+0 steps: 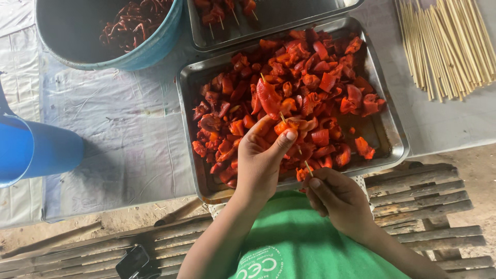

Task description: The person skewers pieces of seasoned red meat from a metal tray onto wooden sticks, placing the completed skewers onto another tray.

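My left hand (261, 160) pinches an orange-red marinated meat piece (285, 125) over the near side of a metal tray (385, 132) heaped with red meat chunks. A thin bamboo skewer (300, 153) runs through the piece, and a larger red piece (268, 97) sits near its far tip. My right hand (338, 199) grips the skewer's near end just below the tray's front rim. Both hands are above my green shirt.
A second metal tray (279, 20) holding finished skewers sits behind the first. A blue bowl (150, 49) with dark red strips is at back left, a blue jug (31, 150) at far left, loose bamboo sticks (449, 46) at right. A wooden slatted bench (423, 201) lies below.
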